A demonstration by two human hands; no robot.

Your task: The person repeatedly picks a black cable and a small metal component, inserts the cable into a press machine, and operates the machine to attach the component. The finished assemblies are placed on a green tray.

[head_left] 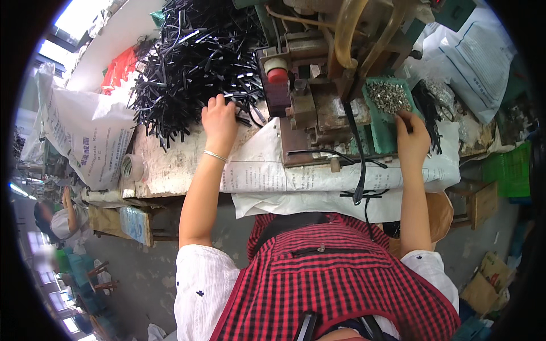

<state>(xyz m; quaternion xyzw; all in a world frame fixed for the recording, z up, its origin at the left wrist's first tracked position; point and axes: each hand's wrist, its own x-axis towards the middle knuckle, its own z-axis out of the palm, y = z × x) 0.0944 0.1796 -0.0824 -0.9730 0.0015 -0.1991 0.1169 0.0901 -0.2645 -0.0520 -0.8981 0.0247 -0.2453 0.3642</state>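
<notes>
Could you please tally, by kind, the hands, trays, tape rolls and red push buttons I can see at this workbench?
Hands at the bench: 2, left hand on the pile of black strips, right hand at the tray's small metal parts
Green tray: 1
Tape roll: 1
Red push button: 1
Total: 5

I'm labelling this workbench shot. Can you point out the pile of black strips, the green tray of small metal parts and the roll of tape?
pile of black strips [187, 62], head view, middle of the heap.
green tray [380, 133], head view, bare lower wall.
roll of tape [132, 167], head view, its side.

Daylight from upper left; fisheye bends edges; dark vignette corners.
</notes>
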